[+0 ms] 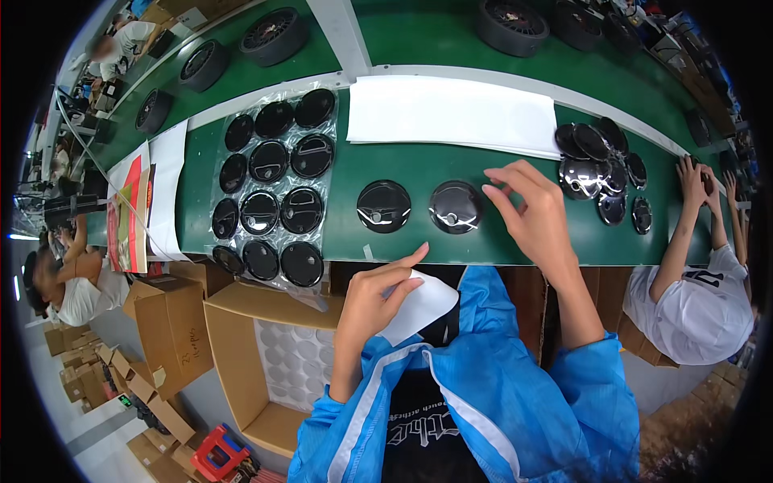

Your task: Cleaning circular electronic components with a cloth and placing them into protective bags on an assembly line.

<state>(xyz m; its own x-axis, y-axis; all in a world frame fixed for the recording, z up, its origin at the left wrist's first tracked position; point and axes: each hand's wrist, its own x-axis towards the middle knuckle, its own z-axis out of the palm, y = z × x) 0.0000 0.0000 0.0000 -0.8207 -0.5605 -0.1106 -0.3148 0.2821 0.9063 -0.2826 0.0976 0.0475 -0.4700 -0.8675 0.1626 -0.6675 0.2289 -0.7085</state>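
Note:
My left hand (372,299) holds a white sheet (419,307) near the front edge of the green bench (515,241), thumb and fingers closed on it. Fingers spread, my right hand (531,211) hovers over the bench just right of a glossy black round cap (456,206) and holds nothing. A second black cap (383,206) lies left of that one. Both caps rest flat on the green surface.
A clear plastic tray (330,173) with several black caps lies at the left. A pile of loose black caps (600,165) sits at the right, white sheets (451,113) behind. Another person's hands (696,181) work at the far right. Open cardboard boxes (233,338) stand below the bench; black wheels (274,34) sit on the far belt.

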